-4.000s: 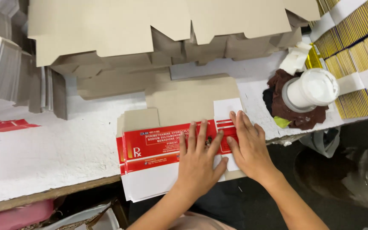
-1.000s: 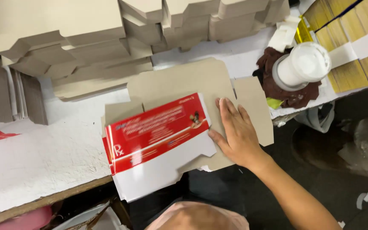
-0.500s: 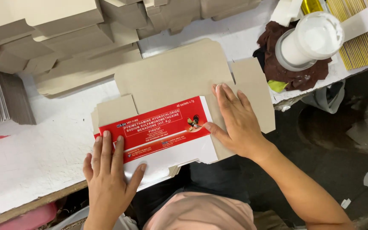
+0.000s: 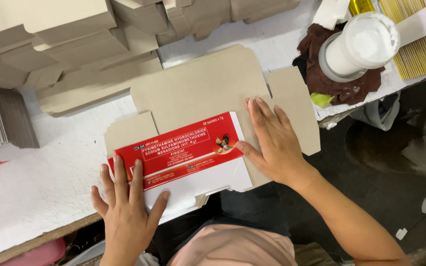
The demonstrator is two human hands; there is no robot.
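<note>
1. While the flat carton blank (image 4: 208, 93) lies unfolded on the white table (image 4: 40, 182), both hands press down on it from the near edge.
2. The left hand (image 4: 124, 212) lies palm down with its fingers (image 4: 120, 172) spread apart, their tips on the lower left corner of the red printed panel (image 4: 178, 148); it grips nothing.
3. The right hand (image 4: 272, 143) also lies flat, fingers slightly apart, on the plain brown card just right of the red panel, its thumb touching that panel's right edge.
4. A white strip (image 4: 208, 182) of the blank reaches past the table's near edge, over the person's lap.
5. Stacks of folded brown cartons (image 4: 50, 29) stand behind the blank, close to its far edge.
6. To the right, a white tub (image 4: 361, 44) sits on a dark brown rag (image 4: 341, 83), near the blank's side flap (image 4: 297, 108).
</note>
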